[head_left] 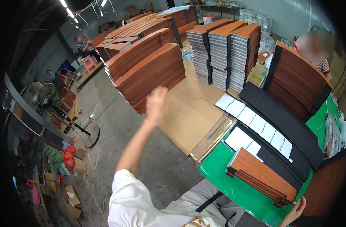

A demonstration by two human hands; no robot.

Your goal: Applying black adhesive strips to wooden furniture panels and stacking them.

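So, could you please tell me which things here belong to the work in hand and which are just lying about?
In hand:
- left hand, raised toward the leaning stack of reddish-brown panels
- right hand, at the small panel stack on the green table
- black foam strips with white sheets

Lying about:
- fan
- red bag
- flat cardboard
- grey-edged stacks

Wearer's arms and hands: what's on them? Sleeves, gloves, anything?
Both hands bare, no gloves. Left hand is on a bare forearm with a short white sleeve at the shoulder. Right hand shows only at the lower edge; its sleeve is out of view. No watch or rings visible.
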